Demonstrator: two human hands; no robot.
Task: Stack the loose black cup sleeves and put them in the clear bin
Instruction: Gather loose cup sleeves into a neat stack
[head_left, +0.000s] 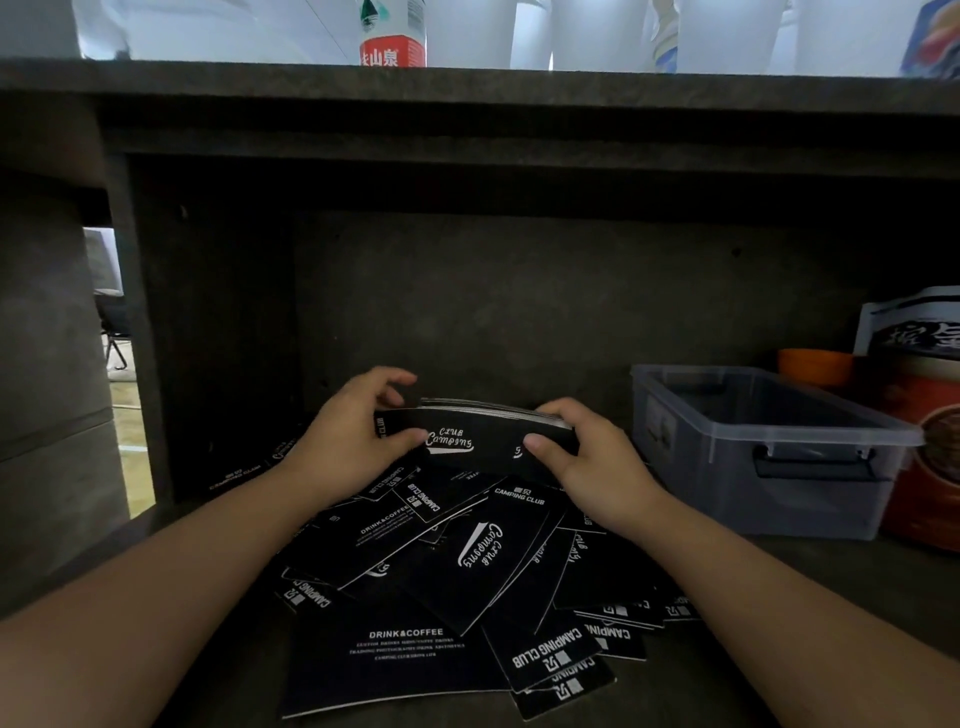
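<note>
The person holds a small stack of black cup sleeves (475, 434) on edge between both hands, above a loose heap of sleeves (467, 571) spread over the dark shelf (779, 582). The left hand (348, 441) grips the stack's left end, thumb across the printed front and fingers (387, 379) curled over the top. The right hand (576, 457) grips the right end the same way, thumb on the front face and fingers wrapped behind. Both hands are closed on the stack, not on anything else.

The step in hand appears to be squaring the gathered sleeves. To do it well, the hands should loosen slightly, tap the lower edges on the shelf, and push the ends inward so the curved edges line up; the pale edges at the top right look a little fanned, though the light is dim and this is hard to judge. A pinch that is too tight would buckle the thin card.

The clear bin (769, 447) stands to the right, near the stack but apart from it, open-topped and seemingly holding no sleeves yet. Many sleeves lie scattered at odd angles on the near side, so most of the gathering is still ahead.
</note>
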